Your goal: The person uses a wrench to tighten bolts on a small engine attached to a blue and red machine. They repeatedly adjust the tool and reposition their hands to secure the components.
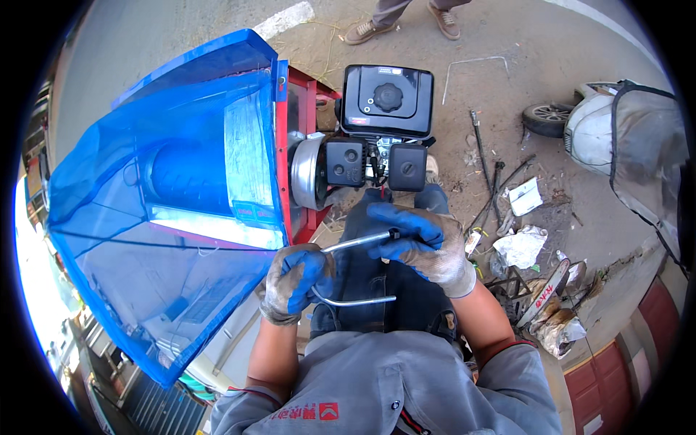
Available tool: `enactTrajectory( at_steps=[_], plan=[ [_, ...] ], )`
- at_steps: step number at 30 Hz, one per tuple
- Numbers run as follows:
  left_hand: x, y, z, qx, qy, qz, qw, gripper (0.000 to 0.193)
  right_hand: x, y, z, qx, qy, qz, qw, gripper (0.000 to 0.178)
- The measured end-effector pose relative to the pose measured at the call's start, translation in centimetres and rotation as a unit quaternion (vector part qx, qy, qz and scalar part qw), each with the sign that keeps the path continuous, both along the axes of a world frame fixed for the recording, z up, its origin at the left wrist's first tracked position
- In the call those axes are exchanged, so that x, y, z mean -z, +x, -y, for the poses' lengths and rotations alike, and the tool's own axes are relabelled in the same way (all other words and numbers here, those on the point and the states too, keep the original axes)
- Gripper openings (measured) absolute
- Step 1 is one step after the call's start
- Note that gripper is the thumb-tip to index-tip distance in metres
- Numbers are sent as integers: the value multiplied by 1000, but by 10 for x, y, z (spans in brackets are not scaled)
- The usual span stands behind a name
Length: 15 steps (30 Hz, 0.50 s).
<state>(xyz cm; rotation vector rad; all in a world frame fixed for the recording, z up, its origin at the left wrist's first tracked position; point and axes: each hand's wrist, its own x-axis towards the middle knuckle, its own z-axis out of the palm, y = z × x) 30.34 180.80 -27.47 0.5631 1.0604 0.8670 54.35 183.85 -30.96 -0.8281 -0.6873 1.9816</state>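
Note:
Both my hands wear grey gloves with blue palms. My left hand (296, 281) grips a bent metal rod (354, 300), a crank-like tool whose lower arm sticks out to the right below the fist. Its upper arm (355, 241) runs up and right into my right hand (420, 243), which is closed around the rod's end. Just beyond my hands sits a small black engine (377, 134) with a black fuel tank and cap on top, mounted on a red frame (301, 109).
A big blue hopper (167, 210) fills the left side. Another person's shoes (402, 23) stand beyond the engine. Metal bars, crumpled paper and a chainsaw (544, 293) litter the ground at right. A covered scooter (616, 130) is parked at far right.

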Motion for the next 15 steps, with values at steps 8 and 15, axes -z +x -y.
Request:
enactTrajectory(
  at_steps=[8, 15],
  plan=[
    [-70, 53, 10, 48, 18, -18, 999, 29, -87, 57, 21, -2, 102, 92, 991, 53],
    [-118, 115, 28, 74, 88, -61, 991, 31, -155, 141, 21, -85, 400, 355, 841, 53]
  ],
)
